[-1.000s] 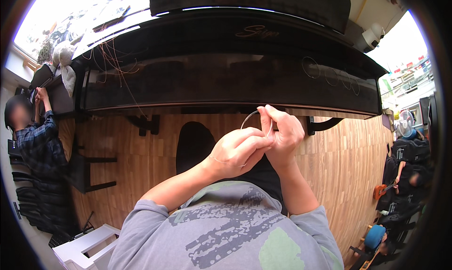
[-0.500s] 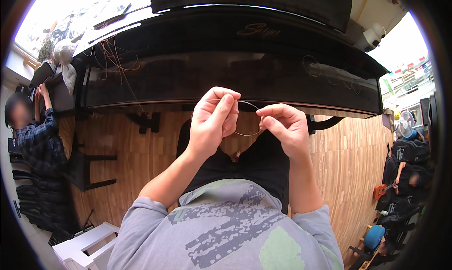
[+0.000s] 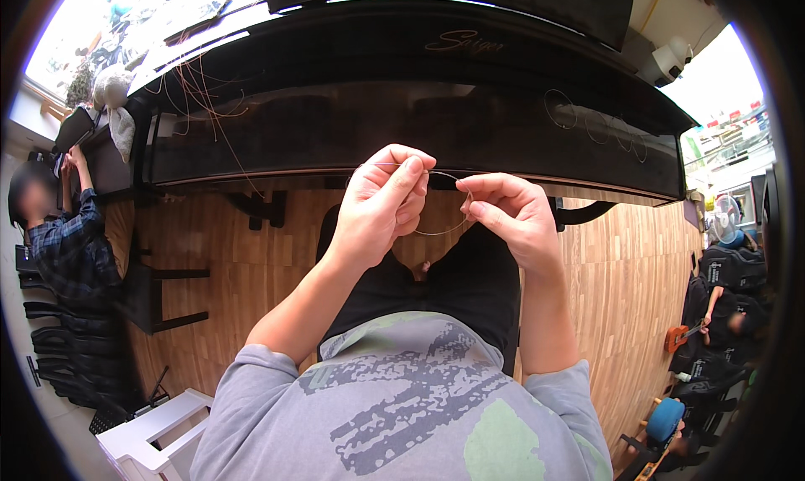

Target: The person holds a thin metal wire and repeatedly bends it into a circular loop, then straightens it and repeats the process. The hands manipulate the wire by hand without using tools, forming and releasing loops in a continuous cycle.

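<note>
A thin wire string (image 3: 442,234), bent into a loop, hangs between my two hands in front of the black piano. My left hand (image 3: 377,204) is closed, thumb and fingers pinching the string at the loop's left side. My right hand (image 3: 518,225) pinches the loop's right side between thumb and fingertips. Part of the string is hidden behind my left fingers, and a fine end shows just past them. Both hands are raised above my lap, near the piano's front edge.
The black piano (image 3: 335,133) spans the far side. Copper-coloured strings (image 3: 216,124) lie on its left, pale coiled strings (image 3: 560,110) on its right. A person (image 3: 71,238) works at left beside a black stool (image 3: 159,301). A small orange guitar-like instrument (image 3: 677,339) is at right.
My right fingertips have shifted slightly up along the loop. Both hands still pinch the string, and the view has tilted a little.
</note>
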`<state>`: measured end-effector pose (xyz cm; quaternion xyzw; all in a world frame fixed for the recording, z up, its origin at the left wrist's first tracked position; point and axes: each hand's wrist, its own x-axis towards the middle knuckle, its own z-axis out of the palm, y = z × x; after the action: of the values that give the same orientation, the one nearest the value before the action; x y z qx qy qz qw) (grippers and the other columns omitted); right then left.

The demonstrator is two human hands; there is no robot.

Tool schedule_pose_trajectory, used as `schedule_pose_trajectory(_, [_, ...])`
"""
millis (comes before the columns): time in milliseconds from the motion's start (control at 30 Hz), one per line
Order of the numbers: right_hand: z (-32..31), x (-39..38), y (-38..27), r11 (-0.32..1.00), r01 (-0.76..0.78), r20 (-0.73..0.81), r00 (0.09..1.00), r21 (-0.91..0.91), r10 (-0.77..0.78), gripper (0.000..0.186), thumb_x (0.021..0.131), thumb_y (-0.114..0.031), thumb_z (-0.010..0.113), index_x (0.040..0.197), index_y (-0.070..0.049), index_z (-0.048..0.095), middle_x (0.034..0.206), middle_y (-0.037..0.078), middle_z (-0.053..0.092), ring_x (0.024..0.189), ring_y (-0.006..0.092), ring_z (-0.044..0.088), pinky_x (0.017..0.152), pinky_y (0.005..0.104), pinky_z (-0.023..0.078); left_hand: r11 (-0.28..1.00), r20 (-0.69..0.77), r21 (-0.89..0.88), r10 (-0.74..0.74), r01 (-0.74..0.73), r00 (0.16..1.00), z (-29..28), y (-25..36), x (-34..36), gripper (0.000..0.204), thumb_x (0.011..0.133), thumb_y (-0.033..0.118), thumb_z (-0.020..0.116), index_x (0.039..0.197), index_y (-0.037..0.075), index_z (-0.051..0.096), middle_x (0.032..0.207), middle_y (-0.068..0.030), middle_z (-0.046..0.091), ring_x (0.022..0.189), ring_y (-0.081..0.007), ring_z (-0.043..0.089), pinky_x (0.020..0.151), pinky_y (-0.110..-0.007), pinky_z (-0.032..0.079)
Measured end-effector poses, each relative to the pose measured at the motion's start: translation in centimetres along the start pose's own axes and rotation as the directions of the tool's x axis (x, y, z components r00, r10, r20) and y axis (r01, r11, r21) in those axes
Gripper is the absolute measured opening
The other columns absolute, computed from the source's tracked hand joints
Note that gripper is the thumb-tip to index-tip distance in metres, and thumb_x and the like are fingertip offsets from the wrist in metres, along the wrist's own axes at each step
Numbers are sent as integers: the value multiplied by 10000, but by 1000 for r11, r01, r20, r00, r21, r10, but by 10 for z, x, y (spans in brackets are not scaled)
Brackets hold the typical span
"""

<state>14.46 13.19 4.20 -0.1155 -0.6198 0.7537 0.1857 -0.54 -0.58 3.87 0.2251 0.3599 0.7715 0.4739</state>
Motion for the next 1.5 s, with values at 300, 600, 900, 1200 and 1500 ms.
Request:
schedule_pose_trajectory(300, [1, 2, 3, 981, -17, -26, 1000, -195, 12, 204, 893, -38, 621, 1088, 3, 665, 852, -16, 637, 744, 21, 538, 661, 178, 442, 977, 44, 212, -33, 23, 998, -6, -1, 2, 164, 984, 169, 537, 1040, 22, 587, 746, 37, 525, 535, 16, 384, 443, -153, 293])
schedule_pose_trajectory(600, [4, 8, 5, 948, 71, -351, 918, -310, -184, 132, 919, -60, 610, 984, 21, 691, 730, -50, 591, 624, -6, 455, 539, 161, 356, 644, 42, 761, -164, 74, 986, -15, -13, -13, 460, 970, 323, 529, 1276, -21, 536, 1054, -127, 676, 981, -192, 648, 828, -315, 497])
schedule_pose_trajectory(900, [5, 11, 12, 868, 146, -419, 830, -475, -369, 155, 904, -44, 621, 1020, 33, 689, 763, -1, 640, 604, 19, 488, 537, 181, 392, -57, 249, 963, 554, -262, 795, 8, 14, -25, 424, 723, 198, 809, 1065, 58, 599, 878, -67, 539, 662, -149, 515, 559, -256, 439])
schedule_pose_trajectory(1200, [23, 8, 8, 730, 160, -337, 807, -665, -485, 157, 881, -12, 626, 1021, 24, 688, 883, 108, 693, 703, 106, 618, 620, 217, 492, -136, 283, 959, 492, -248, 823, -2, -13, -4, 815, 798, 289, 748, 1441, 1, 338, 1233, -164, 486, 976, -252, 570, 823, -366, 481])
schedule_pose_trajectory(1500, [26, 11, 12, 795, 207, -348, 815, -570, -463, 157, 913, -31, 597, 1034, 34, 674, 918, 107, 698, 735, 109, 623, 652, 228, 498, 129, 181, 963, 338, -236, 924, 2, -23, 10, 502, 905, 87, 558, 1390, 24, 444, 1152, -161, 526, 976, -226, 574, 818, -317, 477])
